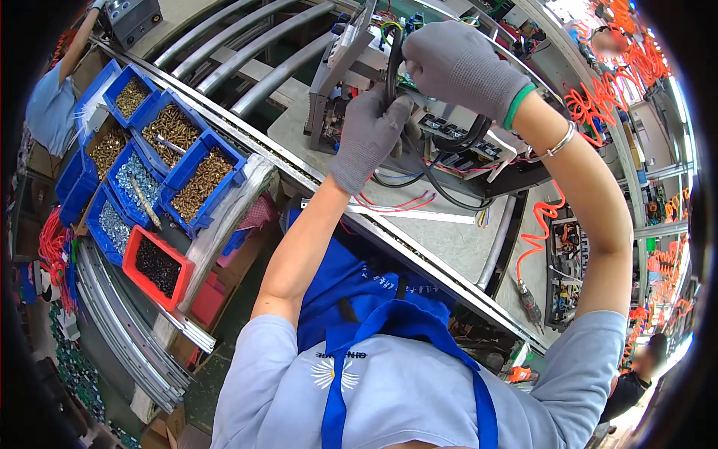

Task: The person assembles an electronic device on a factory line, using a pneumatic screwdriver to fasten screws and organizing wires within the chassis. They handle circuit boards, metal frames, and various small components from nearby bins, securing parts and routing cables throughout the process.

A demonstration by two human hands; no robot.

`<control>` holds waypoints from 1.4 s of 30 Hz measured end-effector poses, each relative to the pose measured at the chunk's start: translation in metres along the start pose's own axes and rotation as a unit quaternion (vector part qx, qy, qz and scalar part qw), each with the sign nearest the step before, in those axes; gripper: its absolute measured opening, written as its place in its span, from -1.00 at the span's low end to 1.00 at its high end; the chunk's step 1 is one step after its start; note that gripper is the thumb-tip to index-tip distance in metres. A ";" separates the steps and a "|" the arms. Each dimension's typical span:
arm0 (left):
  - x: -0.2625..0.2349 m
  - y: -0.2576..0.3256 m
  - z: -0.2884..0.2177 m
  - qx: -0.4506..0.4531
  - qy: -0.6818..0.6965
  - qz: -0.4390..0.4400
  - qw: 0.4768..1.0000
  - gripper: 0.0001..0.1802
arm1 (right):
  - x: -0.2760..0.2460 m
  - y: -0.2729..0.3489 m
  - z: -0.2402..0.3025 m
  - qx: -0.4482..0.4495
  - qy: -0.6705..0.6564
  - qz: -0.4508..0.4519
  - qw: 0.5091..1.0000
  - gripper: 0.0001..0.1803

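Note:
Both my hands wear grey knit gloves and work over an opened machine housing (318, 112) with circuit boards and wiring inside. A thick black cable (393, 63) runs upright between them. My left hand (370, 135) is closed around its lower part, thumb up against it. My right hand (460, 71) is bent over the cable's upper part with its fingers curled in; the fingertips are partly hidden. Another stretch of black cable (467, 142) loops below my right wrist. Red wires (396, 206) and a thin black cable (449, 196) trail from the housing onto the bench.
Blue bins (202, 187) of brass and silver fasteners, plus a red bin (157, 268) of black screws, stand at left. Metal rollers (277, 71) lie beyond. A power screwdriver (529, 303) hangs on a coiled orange hose (535, 232) at right. A co-worker's arm (75, 49) shows far left.

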State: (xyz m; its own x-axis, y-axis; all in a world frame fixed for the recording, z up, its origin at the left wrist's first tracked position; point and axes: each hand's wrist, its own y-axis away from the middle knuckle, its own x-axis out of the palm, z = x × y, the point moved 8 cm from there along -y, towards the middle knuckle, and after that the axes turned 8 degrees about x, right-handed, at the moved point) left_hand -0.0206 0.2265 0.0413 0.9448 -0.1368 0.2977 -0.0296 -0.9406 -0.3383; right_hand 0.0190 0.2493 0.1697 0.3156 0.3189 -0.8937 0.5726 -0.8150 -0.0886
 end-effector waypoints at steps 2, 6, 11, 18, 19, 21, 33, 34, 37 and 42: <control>0.001 0.001 -0.002 -0.004 0.000 -0.003 1.000 -0.73 | 0.001 0.002 0.002 -0.002 0.010 -0.008 1.000 -0.84; 0.003 0.000 0.003 -0.025 -0.002 -0.005 1.000 -0.76 | 0.003 0.005 0.005 -0.027 -0.002 -0.026 0.999 -0.84; -0.003 -0.003 0.004 0.007 -0.045 -0.004 0.999 -0.79 | 0.007 0.008 0.008 -0.008 -0.001 -0.030 1.000 -0.82; -0.003 0.003 -0.059 0.100 -0.535 0.034 0.838 -0.67 | 0.011 0.032 -0.025 0.099 -0.120 -0.077 0.985 -0.83; -0.011 0.006 -0.075 0.069 -0.559 0.002 0.826 -0.64 | 0.011 0.039 -0.029 0.122 -0.135 -0.067 0.981 -0.82; -0.005 0.006 -0.108 0.225 -0.548 -0.001 0.805 -0.60 | 0.013 0.057 -0.038 0.146 -0.178 -0.047 0.972 -0.80; 0.042 -0.078 -0.084 0.291 -0.403 0.156 0.854 -0.76 | 0.050 0.140 -0.065 0.108 -0.755 0.020 0.646 -0.52; 0.042 -0.081 -0.085 0.286 -0.429 0.135 0.846 -0.77 | 0.049 0.132 -0.077 0.106 -0.760 -0.031 0.640 -0.53; 0.048 -0.089 -0.084 0.227 -0.547 0.089 0.801 -0.77 | 0.055 0.110 -0.098 0.153 -0.755 -0.067 0.634 -0.59; 0.083 -0.091 -0.079 0.178 -0.714 0.153 0.660 -0.76 | 0.085 0.113 -0.107 0.205 -0.773 -0.012 0.600 -0.66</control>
State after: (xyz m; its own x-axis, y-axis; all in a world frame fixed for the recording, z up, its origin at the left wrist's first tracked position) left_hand 0.0348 0.2757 0.1673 0.2651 0.3683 -0.8911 -0.4519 -0.7689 -0.4523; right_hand 0.1907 0.2361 0.1311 -0.9502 -0.2383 -0.2008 0.2282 -0.9709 0.0725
